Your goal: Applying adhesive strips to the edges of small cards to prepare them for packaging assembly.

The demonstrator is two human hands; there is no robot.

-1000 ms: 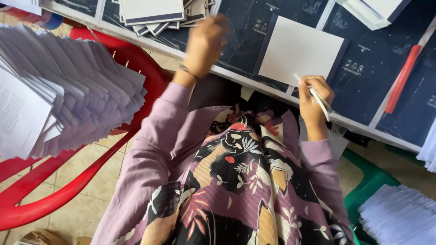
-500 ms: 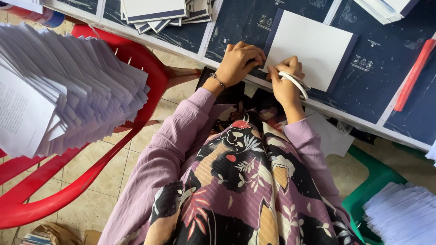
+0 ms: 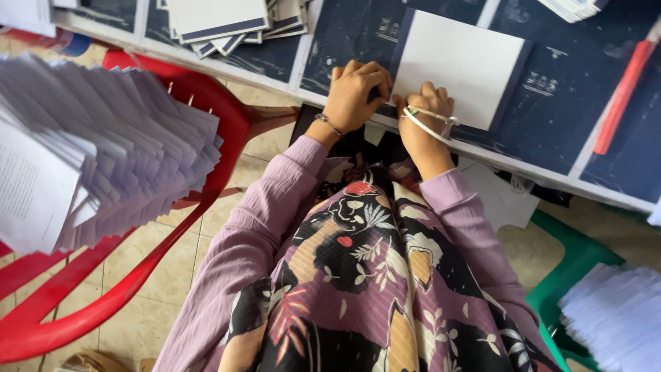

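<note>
Tabletop: dark blue sheets (image 3: 358, 34), upper frame.
White card (image 3: 458, 65): upper centre, on blue cover.
Left hand (image 3: 354, 93): pinching card's near-left corner.
Right hand (image 3: 427, 117): curled on its near edge; white strip (image 3: 427, 124) across the knuckles.
Tip: hold edges flush, press evenly.

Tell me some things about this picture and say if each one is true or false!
1. Both hands press on the white sheet. True.
2. The chair on the left is green. False: it is red.
3. The right hand holds a white stick. True.
4. The left hand is in the air. False: it rests on the table.
5. A paper stack lies on the red chair. True.
</note>
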